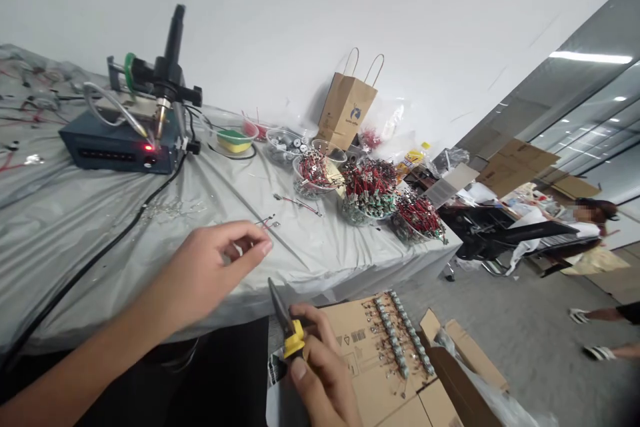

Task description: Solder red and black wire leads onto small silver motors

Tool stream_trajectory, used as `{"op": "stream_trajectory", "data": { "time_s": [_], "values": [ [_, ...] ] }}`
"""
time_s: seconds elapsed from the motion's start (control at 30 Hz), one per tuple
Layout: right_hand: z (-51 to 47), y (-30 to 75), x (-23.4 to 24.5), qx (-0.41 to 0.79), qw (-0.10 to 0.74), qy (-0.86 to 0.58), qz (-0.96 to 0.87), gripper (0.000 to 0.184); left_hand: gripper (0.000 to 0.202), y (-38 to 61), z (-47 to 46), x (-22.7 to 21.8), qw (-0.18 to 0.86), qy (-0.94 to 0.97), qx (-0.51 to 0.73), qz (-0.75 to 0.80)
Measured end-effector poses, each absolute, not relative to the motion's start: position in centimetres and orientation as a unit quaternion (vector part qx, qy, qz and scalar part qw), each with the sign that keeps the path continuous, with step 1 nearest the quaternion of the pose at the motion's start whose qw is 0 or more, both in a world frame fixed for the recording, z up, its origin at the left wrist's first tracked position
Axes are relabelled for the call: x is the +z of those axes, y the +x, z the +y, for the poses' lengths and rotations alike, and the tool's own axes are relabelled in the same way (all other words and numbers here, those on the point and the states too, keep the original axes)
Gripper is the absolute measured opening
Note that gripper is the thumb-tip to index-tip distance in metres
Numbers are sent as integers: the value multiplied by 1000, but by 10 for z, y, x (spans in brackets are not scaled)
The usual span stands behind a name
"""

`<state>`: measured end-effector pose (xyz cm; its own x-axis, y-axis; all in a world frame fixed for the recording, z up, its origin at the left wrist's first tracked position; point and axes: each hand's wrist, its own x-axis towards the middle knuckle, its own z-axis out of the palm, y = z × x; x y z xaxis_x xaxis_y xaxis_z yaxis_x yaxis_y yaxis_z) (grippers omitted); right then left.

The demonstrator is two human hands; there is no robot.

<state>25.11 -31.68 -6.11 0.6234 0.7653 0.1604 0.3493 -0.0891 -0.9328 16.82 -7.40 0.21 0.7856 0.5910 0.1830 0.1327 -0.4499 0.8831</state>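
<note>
My left hand (213,270) hovers over the grey table cover (65,227) with thumb and forefinger pinched on a thin wire (267,221) whose end pokes out toward the right. My right hand (320,367) is below the table edge, closed round a black and yellow hand tool (286,323) whose dark tip points up and left toward the left hand.
A blue box with a red light (117,147) carries a black tool on a stand (167,73); its black cable (100,250) crosses the cover. Clear bowls of red-wired parts (370,190), a sponge dish (234,140) and a paper bag (346,107) stand behind. A cardboard box (380,353) lies below. A person sits at the right (575,227).
</note>
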Motion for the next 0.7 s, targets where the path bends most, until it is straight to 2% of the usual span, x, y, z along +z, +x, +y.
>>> {"op": "stream_trajectory", "data": {
  "time_s": [0.1, 0.2, 0.27, 0.43, 0.57, 0.7],
  "values": [
    [-326, 263, -56, 187, 579, -726, -322, 50, 30, 210, -70, 13, 354, 891, 234, 163],
    [-331, 286, -41, 133, 568, -755, -300, 45, 21, 246, -68, 22, 330, 906, 231, 131],
    [-328, 305, -29, 78, 529, -779, -328, 46, 20, 255, -66, 29, 324, 906, 241, 124],
    [-301, 359, -11, -33, 358, -831, -425, 44, 21, 212, -63, 34, 308, 890, 281, 186],
    [-275, 400, -13, -70, 314, -832, -452, 37, 26, 147, -71, 27, 337, 868, 286, 228],
    [-256, 428, -23, -114, 291, -826, -469, 43, 26, 94, -93, 6, 401, 874, 222, 162]
  ]
}}
